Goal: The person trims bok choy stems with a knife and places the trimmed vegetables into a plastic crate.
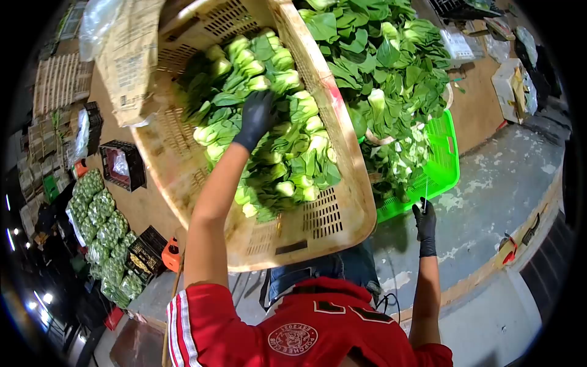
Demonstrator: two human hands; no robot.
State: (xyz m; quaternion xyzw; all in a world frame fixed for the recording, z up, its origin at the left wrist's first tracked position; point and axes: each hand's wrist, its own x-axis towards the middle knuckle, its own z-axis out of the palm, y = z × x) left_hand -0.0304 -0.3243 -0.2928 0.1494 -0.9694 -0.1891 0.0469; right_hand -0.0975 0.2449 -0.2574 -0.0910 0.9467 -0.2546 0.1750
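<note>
The left hand (260, 111), in a black glove, is positioned at the upper middle of a large, rectangular, stained beige plastic crate (351, 229) with slotted walls. It is set back-up over green bok choy heads with pale, thick stems (306, 147). The grip side is hidden; how far the hand is open, and whether it has hold of a head, cannot be told.

The bok choy heads lie in packed rows across the middle of the crate, stems and leaves alternating. The rows stop short of the near edge, where the slotted plastic shows.

The right hand (424, 221), also in a black glove, is located outside the right edge of the crate, just beside the near right corner of a bright green plastic basket (454, 150). Its fingers are closed around a slender tool with a thin, pale shaft (426, 191), which points away from the wearer. The exact type of tool is too small to tell.

A heap of loose leafy greens (391, 67) extends along the outside of the crate's right edge. Small cut leaf pieces with pale parts (411, 150) lie between the heap and the green basket's right wall.
</note>
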